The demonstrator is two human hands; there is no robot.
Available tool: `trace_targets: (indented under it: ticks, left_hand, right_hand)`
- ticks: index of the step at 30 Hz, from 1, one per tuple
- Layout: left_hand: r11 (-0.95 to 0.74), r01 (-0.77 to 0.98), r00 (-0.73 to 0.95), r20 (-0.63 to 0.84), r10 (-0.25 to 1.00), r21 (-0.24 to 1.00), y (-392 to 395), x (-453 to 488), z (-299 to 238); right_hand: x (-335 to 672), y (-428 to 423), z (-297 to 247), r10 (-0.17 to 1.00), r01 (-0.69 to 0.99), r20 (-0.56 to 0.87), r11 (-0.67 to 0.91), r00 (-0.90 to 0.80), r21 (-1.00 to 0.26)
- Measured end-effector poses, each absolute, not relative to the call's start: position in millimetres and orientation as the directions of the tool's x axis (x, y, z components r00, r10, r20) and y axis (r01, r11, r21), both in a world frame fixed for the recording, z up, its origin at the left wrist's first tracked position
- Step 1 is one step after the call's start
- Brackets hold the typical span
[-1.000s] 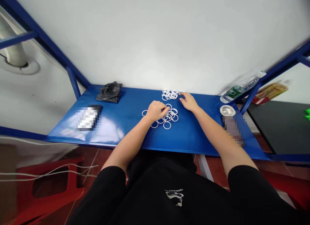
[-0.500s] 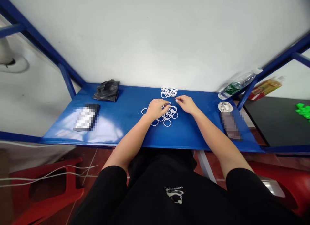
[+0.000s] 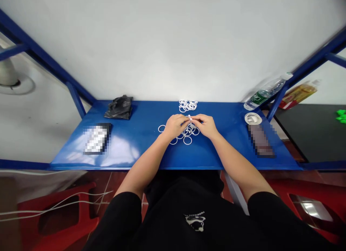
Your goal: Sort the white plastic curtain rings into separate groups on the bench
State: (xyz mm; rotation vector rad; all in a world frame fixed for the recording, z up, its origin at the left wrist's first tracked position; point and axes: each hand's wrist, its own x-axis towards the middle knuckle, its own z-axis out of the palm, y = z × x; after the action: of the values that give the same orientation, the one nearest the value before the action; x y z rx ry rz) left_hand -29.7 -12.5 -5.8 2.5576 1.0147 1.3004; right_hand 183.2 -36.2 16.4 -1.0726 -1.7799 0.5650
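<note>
White piece (image 3: 189, 118), pinched by left hand (image 3: 174, 125) and right hand (image 3: 205, 126), could drop among the rings (image 3: 191, 130) if either fingertip grip loosens.

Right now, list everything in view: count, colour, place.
Held piece: one, white, centre
Near rings: many, white, centre
Far rings: many, white, back
Table: one, blue, centre
Bag: one, black, left
Pixelated items: two, colours unclear, either side
Coil: one, white, right
Bottles: two, clear, yellow, right
Surface: one, black, right
Green pieces: several, green, right
Stools: two, red, below
Cables: several, white, lower left
Pipe: one, pale, left
Frame: one, blue, sides
Wall: one, white, back
Floor: one, red, below
Shirt: one, black, bottom
Hands: two, bare, centre
</note>
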Motion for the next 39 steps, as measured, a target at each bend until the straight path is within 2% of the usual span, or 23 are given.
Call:
trace_targets:
  ticks: [5,9,15,19,33,39]
  left_hand:
    - [-0.773,0.504,0.393,0.695,0.602,0.385,-13,-31,-4]
    - [-0.776,0.470,0.390,0.690,0.609,0.420,-14,-33,0]
    - [-0.721,0.338,0.330,0.641,0.692,0.604,-20,-29,5]
    - [-0.686,0.276,0.320,0.609,0.726,0.673,-21,-27,7]
    - [-0.645,0.259,0.351,0.552,0.757,0.719,-14,-29,1]
    - [-0.673,0.274,0.338,0.586,0.736,0.687,-13,-29,3]
  right_hand:
    - [182,-37,14,0.877,0.428,0.462,0.470,-0.130,-0.772]
    - [182,-37,13,0.907,0.370,0.396,0.421,-0.144,-0.828]
    - [183,-37,14,0.930,0.250,0.314,0.355,-0.189,-0.901]
    - [183,-37,14,0.931,0.237,0.306,0.348,-0.198,-0.907]
    - [181,-31,3,0.919,0.226,0.324,0.373,-0.224,-0.900]
    - [175,-29,4,0.928,0.222,0.305,0.350,-0.213,-0.910]
